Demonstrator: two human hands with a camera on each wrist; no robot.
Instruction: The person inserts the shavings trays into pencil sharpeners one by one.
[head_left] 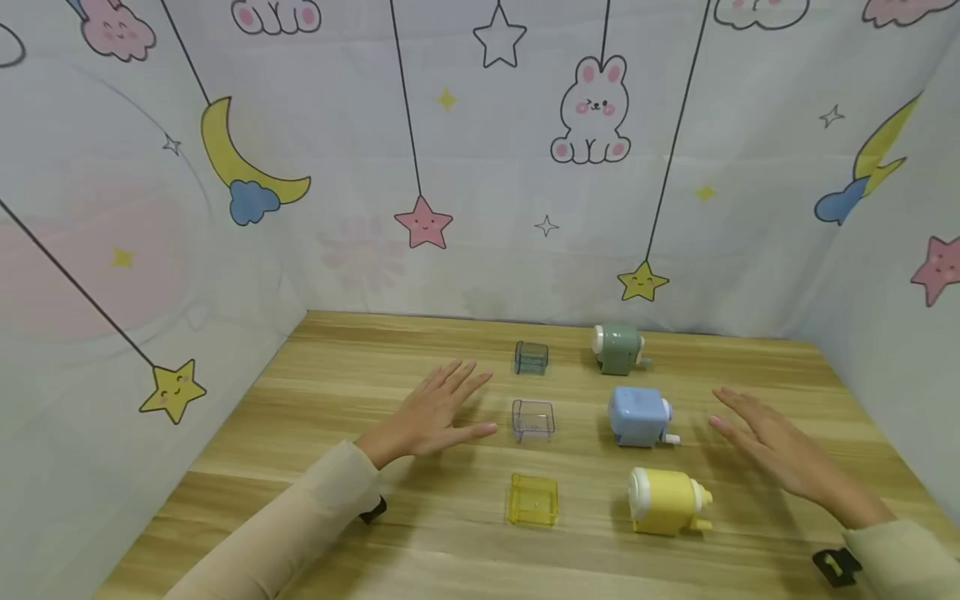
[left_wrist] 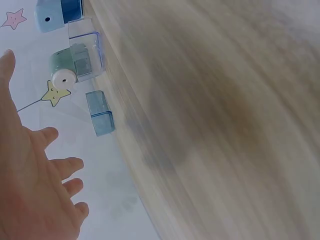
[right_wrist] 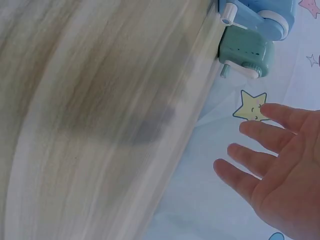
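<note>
My left hand (head_left: 423,417) is over the wooden table with fingers spread, holding nothing. Nearest to it is a clear plastic bin (head_left: 533,419); a smoky grey bin (head_left: 531,357) lies behind that one and a yellow see-through bin (head_left: 533,499) in front. To the right stand three crank pencil sharpeners: green (head_left: 619,348) at the back, blue (head_left: 639,415) in the middle, yellow (head_left: 664,501) in front. My right hand (head_left: 783,450) hovers right of the blue sharpener, fingers extended and nothing in it. In the right wrist view, the green sharpener (right_wrist: 246,50) shows its crank.
A wooden table (head_left: 337,533) bears all these things. White cloth (head_left: 495,275) printed with stars, moons and rabbits closes off the back and both sides. A black strap piece (head_left: 836,567) hangs at the right wrist.
</note>
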